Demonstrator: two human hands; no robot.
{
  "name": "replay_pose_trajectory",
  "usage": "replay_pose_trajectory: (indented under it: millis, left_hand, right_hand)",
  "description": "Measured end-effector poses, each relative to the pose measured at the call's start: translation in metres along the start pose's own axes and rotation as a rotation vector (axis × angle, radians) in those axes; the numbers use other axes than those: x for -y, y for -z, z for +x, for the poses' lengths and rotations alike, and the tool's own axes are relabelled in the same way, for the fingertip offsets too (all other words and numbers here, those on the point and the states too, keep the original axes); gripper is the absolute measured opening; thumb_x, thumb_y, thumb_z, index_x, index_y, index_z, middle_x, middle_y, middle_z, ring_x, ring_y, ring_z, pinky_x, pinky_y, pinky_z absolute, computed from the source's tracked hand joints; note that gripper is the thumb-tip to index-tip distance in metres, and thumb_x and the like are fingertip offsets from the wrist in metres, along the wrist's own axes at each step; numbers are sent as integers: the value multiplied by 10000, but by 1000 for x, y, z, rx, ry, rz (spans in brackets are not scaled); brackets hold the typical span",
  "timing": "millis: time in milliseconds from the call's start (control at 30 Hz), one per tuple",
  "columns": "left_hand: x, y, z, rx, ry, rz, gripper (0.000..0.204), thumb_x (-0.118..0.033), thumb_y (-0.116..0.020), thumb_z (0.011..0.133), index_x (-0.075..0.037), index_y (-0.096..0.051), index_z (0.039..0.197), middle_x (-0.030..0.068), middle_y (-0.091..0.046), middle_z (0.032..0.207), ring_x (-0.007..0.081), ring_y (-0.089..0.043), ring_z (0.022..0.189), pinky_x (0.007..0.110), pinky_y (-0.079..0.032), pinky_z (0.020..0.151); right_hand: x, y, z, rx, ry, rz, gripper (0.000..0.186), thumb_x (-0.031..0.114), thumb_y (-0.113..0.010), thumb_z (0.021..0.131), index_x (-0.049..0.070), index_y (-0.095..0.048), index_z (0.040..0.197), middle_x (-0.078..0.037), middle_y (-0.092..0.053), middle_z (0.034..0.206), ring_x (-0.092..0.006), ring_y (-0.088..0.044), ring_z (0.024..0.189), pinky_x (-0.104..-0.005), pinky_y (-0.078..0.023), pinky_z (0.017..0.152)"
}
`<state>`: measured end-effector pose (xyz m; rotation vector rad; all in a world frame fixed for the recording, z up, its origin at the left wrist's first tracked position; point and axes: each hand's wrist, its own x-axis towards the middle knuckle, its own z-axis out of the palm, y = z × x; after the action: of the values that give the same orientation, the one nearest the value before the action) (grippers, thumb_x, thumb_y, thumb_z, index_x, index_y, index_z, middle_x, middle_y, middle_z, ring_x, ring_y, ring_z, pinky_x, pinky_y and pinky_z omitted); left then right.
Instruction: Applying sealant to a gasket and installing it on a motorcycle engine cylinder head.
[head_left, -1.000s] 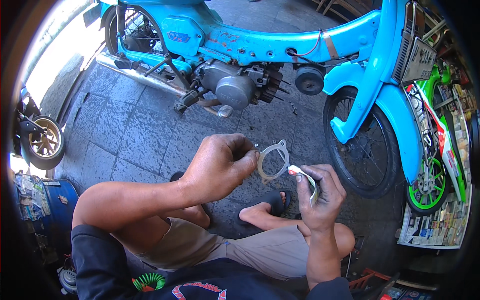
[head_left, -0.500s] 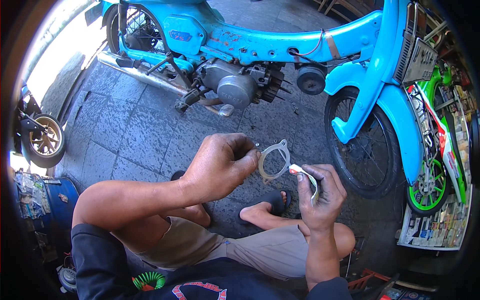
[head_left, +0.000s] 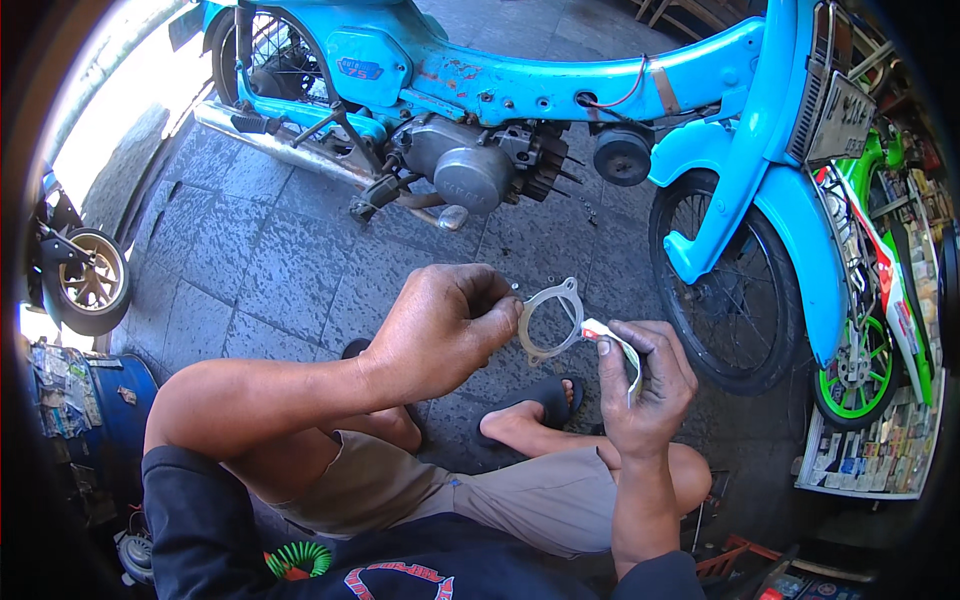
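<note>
A thin, pale ring gasket (head_left: 546,295) with small eared tabs is held up in front of me. My left hand (head_left: 445,320) pinches its left edge between thumb and fingers. In my right hand (head_left: 650,385), thumb and fingers grip a flattened, bent white squeeze tube (head_left: 598,329) with red and green markings. The tube's narrow tip is at the gasket's right rim; whether it touches, I cannot tell. Beyond my hands stands a light-blue motorbike (head_left: 600,80) with its engine (head_left: 470,175) exposed and several studs sticking out forward.
Small loose parts (head_left: 590,212) lie on the grey tiled floor (head_left: 270,270) near the engine. A blue drum (head_left: 125,395) and a small wheel (head_left: 90,280) stand at left. At right are a green-wheeled bike (head_left: 855,370) and a sticker-covered board (head_left: 870,460). A green coiled hose (head_left: 300,560) sits low left.
My right hand and the tube have shifted slightly rightward and up along the gasket's right rim. The gasket has turned very slightly, while my left hand keeps its pinch.
</note>
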<state>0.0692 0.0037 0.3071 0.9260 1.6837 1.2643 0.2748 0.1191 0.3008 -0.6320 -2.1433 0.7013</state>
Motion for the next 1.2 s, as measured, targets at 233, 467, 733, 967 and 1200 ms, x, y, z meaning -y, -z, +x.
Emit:
replay_pose_trajectory:
  millis: [233,467,733,967,1200]
  left_hand:
    - [1,1,1,-24,-36,9,252,-150,-655,964,95,-711,973,125,-688,723,128,-643,631,346,-530,574]
    - [0,0,2,13,5,0,262,-176,-639,1018,80,-677,976,70,-676,777,92,-622,615,273,-526,533]
    - [1,-1,1,6,21,-15,257,-172,-641,1014,79,-676,973,70,-677,775,94,-620,613,275,-525,535]
    - [3,-1,1,-1,-7,6,253,-171,-649,1011,77,-680,974,65,-671,776,92,-617,628,280,-526,538]
    - [4,-1,-1,-1,-12,12,254,-174,-651,1010,76,-684,982,66,-676,785,89,-617,628,278,-531,543]
  right_hand:
    - [-1,1,-3,22,16,-40,112,-56,-720,869,-52,-708,980,-137,-690,923,-186,-680,810,-295,-541,712]
    - [4,0,-8,63,33,4,191,-43,-746,833,-13,-718,1020,-150,-699,935,-271,-728,798,-353,-576,669]
    - [17,-5,-13,103,77,52,159,-63,-725,840,-34,-701,995,-152,-693,910,-215,-699,769,-311,-552,665]
    - [23,-9,-11,92,124,50,172,-67,-734,827,-28,-707,992,-154,-697,898,-228,-710,760,-320,-558,645]
    - [27,-13,-8,93,134,51,177,-64,-732,835,-27,-705,1006,-152,-697,896,-225,-711,761,-318,-556,642]
